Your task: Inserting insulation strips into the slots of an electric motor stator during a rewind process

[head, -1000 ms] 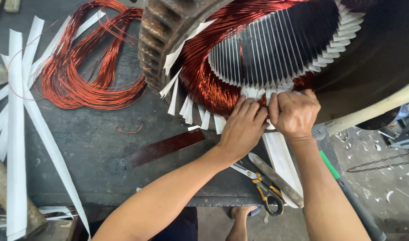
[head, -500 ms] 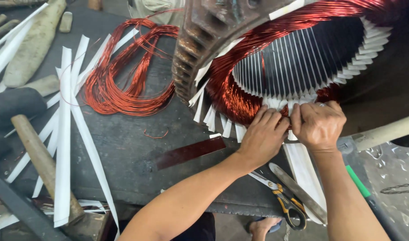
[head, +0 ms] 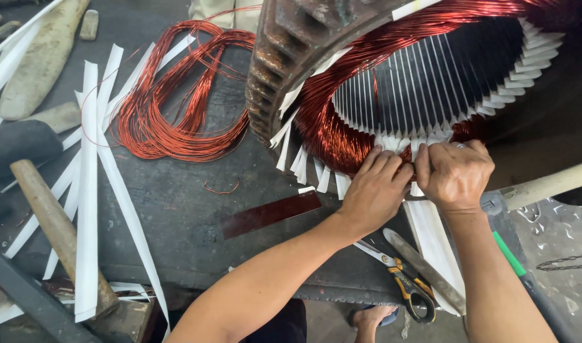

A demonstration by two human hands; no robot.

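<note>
we see the big ribbed iron stator (head: 284, 57), cut off at the top, packed with glossy copper winding (head: 329, 127) and white paper slot liners (head: 430, 136). our left hand (head: 376, 190) and right hand (head: 456, 174) meet at its lower edge, fingers pressed together on a liner; their tips are hidden. a loose copper wire coil (head: 170, 121), paper strips (head: 88, 209) and scissors (head: 399, 279) lie on the dark tabletop (head: 196, 190).

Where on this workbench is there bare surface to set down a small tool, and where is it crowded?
Bare bench top lies between the loose copper coil, the dark red strip and the white paper strips. It is crowded near both hands, pressed together at the stator winding, with scissors just below.
</note>
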